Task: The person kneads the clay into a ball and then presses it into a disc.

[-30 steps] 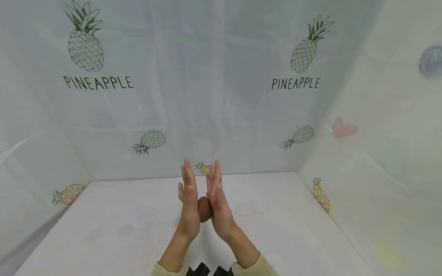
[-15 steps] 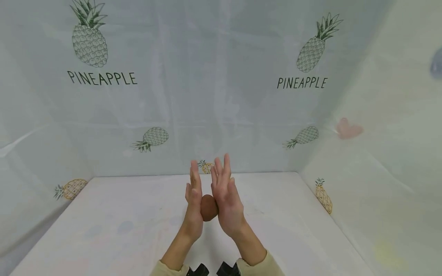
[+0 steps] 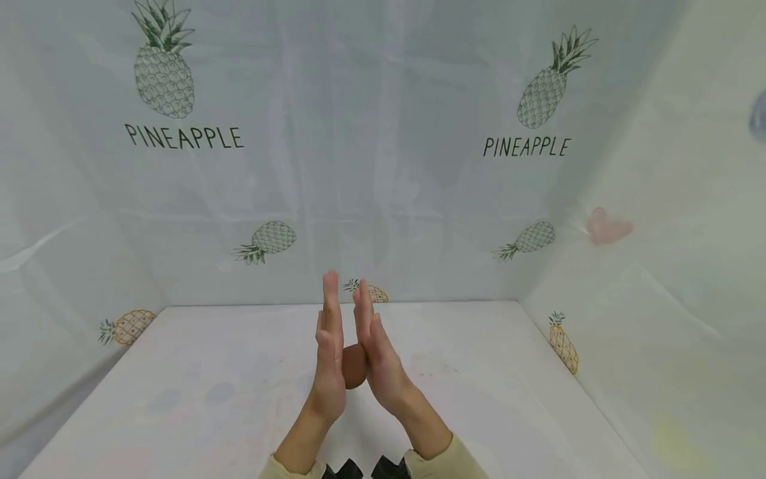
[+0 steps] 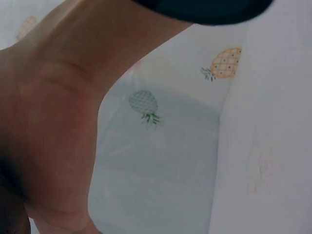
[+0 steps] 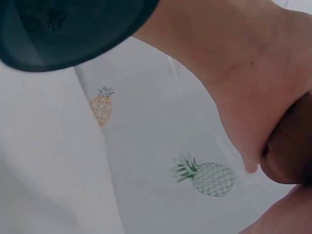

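A ball of brown clay (image 3: 354, 367) is pressed between two palms above the white table, in the head view. On its left side stands my left hand (image 3: 330, 366), fingers straight and pointing up and away. My right hand (image 3: 385, 372) presses from the other side, its fingers also straight and slanting towards the left hand. Creases show on the brown clay (image 5: 291, 146) in the right wrist view, where it sits between skin above and below. Most of the left wrist view's left half is bare skin, and the clay is hard to make out there.
The white tabletop (image 3: 197, 412) spreads below the hands, with faint coloured marks. A pale curtain (image 3: 383, 166) printed with pineapples hangs behind, and similar sheeting (image 3: 676, 319) closes off the right side. Dark wrist straps (image 3: 390, 468) and beige sleeves (image 3: 449, 459) show at the bottom.
The hands rub past each other: half a second ago the right one reached higher and further right; now the left fingertips are higher. The clay has shifted slightly left between the palms.
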`<state>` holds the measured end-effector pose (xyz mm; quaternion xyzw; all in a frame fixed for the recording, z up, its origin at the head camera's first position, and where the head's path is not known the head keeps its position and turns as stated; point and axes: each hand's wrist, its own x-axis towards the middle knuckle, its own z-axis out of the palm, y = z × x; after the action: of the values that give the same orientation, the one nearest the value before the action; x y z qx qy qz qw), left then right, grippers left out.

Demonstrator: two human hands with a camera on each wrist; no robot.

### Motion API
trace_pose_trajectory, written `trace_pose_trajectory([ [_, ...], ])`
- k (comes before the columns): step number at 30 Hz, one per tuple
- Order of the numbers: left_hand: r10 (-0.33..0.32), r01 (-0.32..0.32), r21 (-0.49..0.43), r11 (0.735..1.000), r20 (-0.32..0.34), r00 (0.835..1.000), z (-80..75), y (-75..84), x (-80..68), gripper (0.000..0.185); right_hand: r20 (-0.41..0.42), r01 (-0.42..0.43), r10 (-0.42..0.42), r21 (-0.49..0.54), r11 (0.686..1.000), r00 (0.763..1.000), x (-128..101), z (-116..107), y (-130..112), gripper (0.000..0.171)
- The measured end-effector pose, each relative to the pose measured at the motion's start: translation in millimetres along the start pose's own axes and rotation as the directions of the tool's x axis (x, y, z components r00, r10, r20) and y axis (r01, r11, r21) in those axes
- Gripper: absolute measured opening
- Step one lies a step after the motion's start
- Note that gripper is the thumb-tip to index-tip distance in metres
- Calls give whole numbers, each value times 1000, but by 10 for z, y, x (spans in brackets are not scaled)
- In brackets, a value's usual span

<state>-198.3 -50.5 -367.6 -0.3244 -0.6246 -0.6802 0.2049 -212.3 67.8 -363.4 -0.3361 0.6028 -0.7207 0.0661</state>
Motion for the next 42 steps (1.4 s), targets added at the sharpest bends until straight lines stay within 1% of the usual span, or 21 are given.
trace_pose_trajectory([
  [2,1,-1,6,1000,-28,1000,-33,-14,21,68,20,-44,44,-18,999,999,-9,-10,23,61],
  [4,-5,6,3,1000,-63,998,-73,-20,48,68,38,-69,70,-41,997,997,-11,-12,41,61],
  [6,-20,19,-7,1000,-101,995,-125,-21,78,68,58,-75,79,-63,995,995,-15,1,55,60],
  [11,-69,64,-32,997,-197,978,-291,-33,151,66,124,-66,76,-79,995,989,-51,92,64,61],
  [13,-84,83,-13,996,-225,971,-356,-44,169,66,148,-53,63,-69,996,987,-69,141,61,61],
  [14,-91,93,-3,996,-231,969,-386,-51,175,66,156,-45,55,-62,997,986,-76,166,57,61],
  [16,-107,121,47,991,-231,967,-427,-68,177,68,158,-24,31,-52,998,987,-87,205,45,63],
  [18,-124,149,100,984,-218,968,-439,-90,172,69,146,1,6,-44,999,989,-98,229,23,64],
  [21,-147,179,163,970,-189,971,-401,-114,153,69,111,48,-43,-49,998,993,-111,236,-14,67],
  [23,-158,185,179,966,-155,975,-342,-129,129,67,82,84,-79,-56,995,993,-120,229,-42,67],
  [24,-163,184,172,968,-130,978,-307,-133,115,66,68,106,-102,-57,993,992,-122,224,-59,67],
  [26,-163,170,142,975,-61,985,-228,-132,80,64,39,153,-151,-58,987,988,-122,208,-96,66],
  [28,-158,157,89,984,7,987,-146,-113,47,62,13,192,-192,-50,980,981,-123,188,-144,65],
  [31,-146,150,-36,988,90,985,-48,-52,9,59,-4,229,-230,-35,973,973,-119,157,-204,64],
  [34,-138,151,-109,983,111,984,15,13,-18,58,-22,245,-246,-44,969,969,-109,126,-224,63],
  [36,-115,132,-136,982,130,985,47,46,-27,58,-44,253,-256,-59,966,966,-98,98,-222,62],
  [39,-82,102,-150,983,135,987,92,74,-40,59,-88,253,-258,-71,965,962,-80,41,-197,61],
  [42,-63,86,-158,984,140,988,135,90,-49,60,-131,223,-230,-63,973,964,-59,-23,-155,60],
])
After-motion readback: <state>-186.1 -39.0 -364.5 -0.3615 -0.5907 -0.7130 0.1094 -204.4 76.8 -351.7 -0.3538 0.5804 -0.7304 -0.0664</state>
